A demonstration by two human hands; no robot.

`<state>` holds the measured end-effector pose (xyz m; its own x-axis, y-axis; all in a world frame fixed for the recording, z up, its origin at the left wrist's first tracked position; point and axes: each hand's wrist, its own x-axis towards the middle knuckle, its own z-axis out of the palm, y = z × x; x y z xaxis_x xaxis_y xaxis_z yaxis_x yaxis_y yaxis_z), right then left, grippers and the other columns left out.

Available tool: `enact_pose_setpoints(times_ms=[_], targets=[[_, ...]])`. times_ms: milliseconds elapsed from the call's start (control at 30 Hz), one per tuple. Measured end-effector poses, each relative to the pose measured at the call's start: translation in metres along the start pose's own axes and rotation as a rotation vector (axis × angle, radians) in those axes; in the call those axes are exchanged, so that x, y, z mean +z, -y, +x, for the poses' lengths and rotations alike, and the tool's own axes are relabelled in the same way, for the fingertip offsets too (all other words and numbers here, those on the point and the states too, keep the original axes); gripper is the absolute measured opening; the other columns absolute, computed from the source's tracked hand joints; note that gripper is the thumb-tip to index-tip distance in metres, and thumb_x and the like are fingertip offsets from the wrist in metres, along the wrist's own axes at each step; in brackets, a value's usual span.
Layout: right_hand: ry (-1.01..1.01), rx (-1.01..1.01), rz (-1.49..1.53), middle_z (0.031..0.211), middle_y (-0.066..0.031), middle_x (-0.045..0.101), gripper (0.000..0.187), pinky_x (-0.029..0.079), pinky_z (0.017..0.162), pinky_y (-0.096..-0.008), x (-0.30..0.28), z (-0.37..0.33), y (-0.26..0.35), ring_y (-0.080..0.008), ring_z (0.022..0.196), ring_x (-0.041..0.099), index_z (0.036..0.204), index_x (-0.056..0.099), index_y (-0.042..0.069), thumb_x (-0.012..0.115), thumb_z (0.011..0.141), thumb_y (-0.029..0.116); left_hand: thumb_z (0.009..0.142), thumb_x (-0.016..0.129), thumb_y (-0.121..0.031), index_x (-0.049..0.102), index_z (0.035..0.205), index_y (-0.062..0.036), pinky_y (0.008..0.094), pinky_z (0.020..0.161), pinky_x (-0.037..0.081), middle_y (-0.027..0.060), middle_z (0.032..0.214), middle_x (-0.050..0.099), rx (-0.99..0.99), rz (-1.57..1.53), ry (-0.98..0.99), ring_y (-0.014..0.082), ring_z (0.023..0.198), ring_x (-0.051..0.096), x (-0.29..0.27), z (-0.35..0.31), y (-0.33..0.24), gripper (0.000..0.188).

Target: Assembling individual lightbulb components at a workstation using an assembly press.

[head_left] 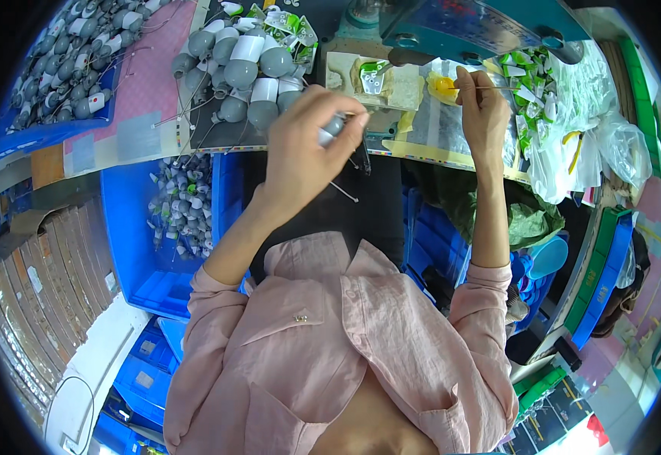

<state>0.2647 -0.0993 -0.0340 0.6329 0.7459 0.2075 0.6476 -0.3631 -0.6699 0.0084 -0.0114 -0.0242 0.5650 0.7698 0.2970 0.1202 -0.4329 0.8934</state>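
Note:
My left hand (306, 152) is closed around a small grey-and-white capacitor-like part (332, 129), just in front of the bench edge. A thin wire lead hangs below that hand. My right hand (485, 114) pinches a thin reddish stick (503, 88), held level over the bench. The stick's left end is near a yellow blob (444, 86) on a sheet. Between the hands, a green-and-white piece (373, 77) sits in a pale block fixture (405, 87) under a teal machine (467, 26).
Grey-and-white parts with wire leads (243, 72) are heaped at the bench's left, more in a blue bin (42, 135) farther left. Below stands another blue bin (130, 227). Green-and-white pieces (531, 102) and clear plastic bags (584, 91) lie at the right.

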Motion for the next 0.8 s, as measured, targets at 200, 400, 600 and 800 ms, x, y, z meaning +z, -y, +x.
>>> enact_pose_setpoints(times_ms=[200,400,600,800], targets=[[-0.006,0.059,0.589,0.065,-0.0015,0.058,0.031,0.034,0.049,-0.0203,0.001,-0.006,0.042,-0.0066,0.054,0.046,0.089,0.065,0.0,0.054,0.106,0.023,0.077,0.075,-0.005,0.063,0.091,-0.0063,0.0308,0.065,0.055,0.0034,0.121,0.066,0.405,0.395,0.029,0.0203,0.081,0.062,0.016,-0.012,0.001,0.019],[0.172,0.051,0.762,0.066,-0.003,0.06,0.033,0.036,0.047,-0.0232,0.036,-0.018,0.076,-0.0077,0.053,0.051,0.088,0.064,-0.001,0.053,0.106,0.024,0.076,0.072,-0.007,0.06,0.096,-0.0065,0.029,0.059,0.055,0.0037,0.129,0.064,0.376,0.495,0.145,0.0199,0.08,0.059,0.015,-0.011,0.001,0.024],[0.112,-0.149,0.386,0.062,-0.0002,0.059,0.036,0.039,0.05,-0.0237,0.049,-0.019,0.073,-0.0065,0.054,0.049,0.082,0.063,0.0,0.055,0.106,0.025,0.077,0.07,-0.007,0.06,0.098,-0.0055,0.0294,0.059,0.056,0.0038,0.126,0.065,0.352,0.507,0.139,0.0204,0.08,0.06,0.018,-0.013,0.001,0.023],[0.122,-0.208,0.303,0.06,-0.0007,0.055,0.036,0.037,0.05,-0.0259,0.049,-0.02,0.074,-0.007,0.055,0.046,0.079,0.062,-0.001,0.056,0.105,0.023,0.078,0.07,-0.006,0.061,0.099,-0.005,0.0303,0.06,0.056,0.0031,0.124,0.065,0.324,0.488,0.141,0.0205,0.08,0.06,0.018,-0.014,-0.001,0.023]])
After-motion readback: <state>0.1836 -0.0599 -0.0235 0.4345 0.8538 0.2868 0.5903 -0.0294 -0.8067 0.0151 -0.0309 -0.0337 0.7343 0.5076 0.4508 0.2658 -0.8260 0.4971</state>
